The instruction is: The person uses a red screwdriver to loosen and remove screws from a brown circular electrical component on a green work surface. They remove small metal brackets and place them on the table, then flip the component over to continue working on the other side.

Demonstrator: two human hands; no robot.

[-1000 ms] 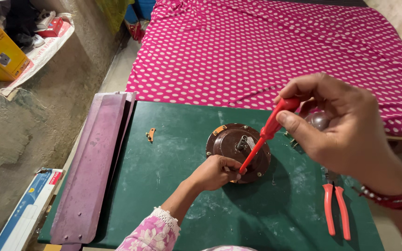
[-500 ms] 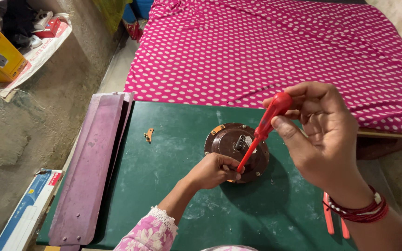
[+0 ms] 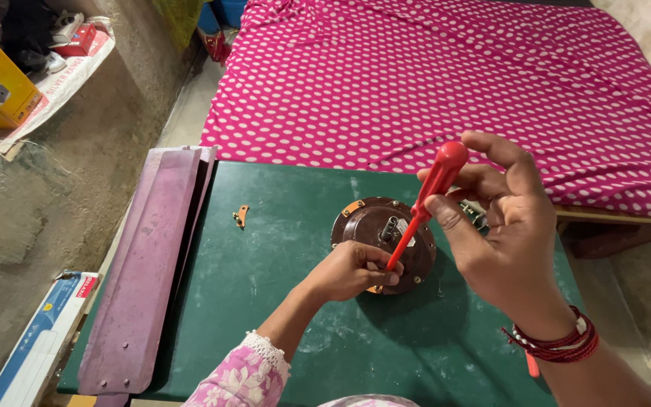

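A round brown fan motor (image 3: 374, 226) lies flat on the green table (image 3: 280, 249). My left hand (image 3: 348, 271), in a pink floral sleeve, rests closed on the motor's near rim, pinching at a spot there. My right hand (image 3: 502, 234), with red threads at the wrist, grips a red-handled screwdriver (image 3: 437, 179). The screwdriver slants down to the left, and its tip meets the rim right at my left fingers. What those fingers pinch is hidden.
Purple fan blades (image 3: 148, 264) lie stacked along the table's left edge. A small brown bracket (image 3: 241, 217) sits loose left of the motor. An orange plier handle (image 3: 530, 364) peeks from under my right wrist. A pink dotted bed (image 3: 446, 83) lies behind, boxes (image 3: 35, 339) on the floor left.
My right hand has shifted left and nearer with the screwdriver, now covering the pliers. The screwdriver stands steeper. My left hand stays on the motor's rim.
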